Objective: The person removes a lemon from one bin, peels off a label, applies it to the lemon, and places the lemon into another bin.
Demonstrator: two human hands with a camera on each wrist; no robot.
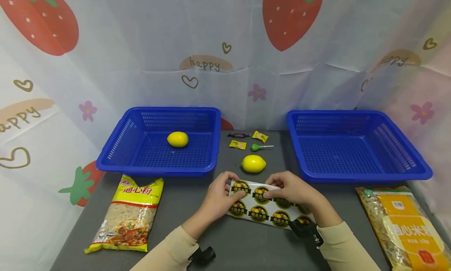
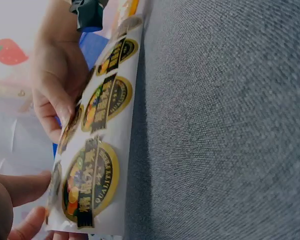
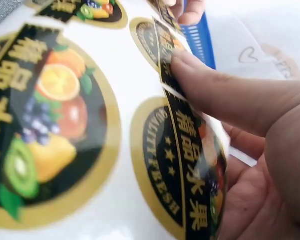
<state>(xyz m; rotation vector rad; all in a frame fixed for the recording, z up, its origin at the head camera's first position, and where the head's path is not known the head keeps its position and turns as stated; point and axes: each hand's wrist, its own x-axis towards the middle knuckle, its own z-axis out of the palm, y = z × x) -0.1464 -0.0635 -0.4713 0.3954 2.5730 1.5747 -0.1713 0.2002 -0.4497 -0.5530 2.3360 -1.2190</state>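
A white sticker sheet (image 1: 268, 213) with round black-and-gold fruit stickers lies on the grey table in front of me. My left hand (image 1: 235, 189) pinches the sheet's left end and holds it up off the table (image 2: 215, 125). My right hand (image 1: 270, 191) pinches one sticker (image 3: 190, 165) between thumb and forefinger (image 3: 230, 95); that sticker is partly lifted off the sheet (image 3: 124, 80). Just beyond the sheet sits a yellow lemon (image 1: 253, 163). A second lemon (image 1: 177, 139) lies in the left blue basket (image 1: 155, 168).
An empty blue basket (image 1: 366, 177) stands at the right. Wrapped candies (image 1: 237, 144) and a green lollipop (image 1: 255, 147) lie between the baskets. A pasta bag (image 1: 128, 214) lies at the front left, an orange-labelled bag (image 1: 405, 228) at the front right.
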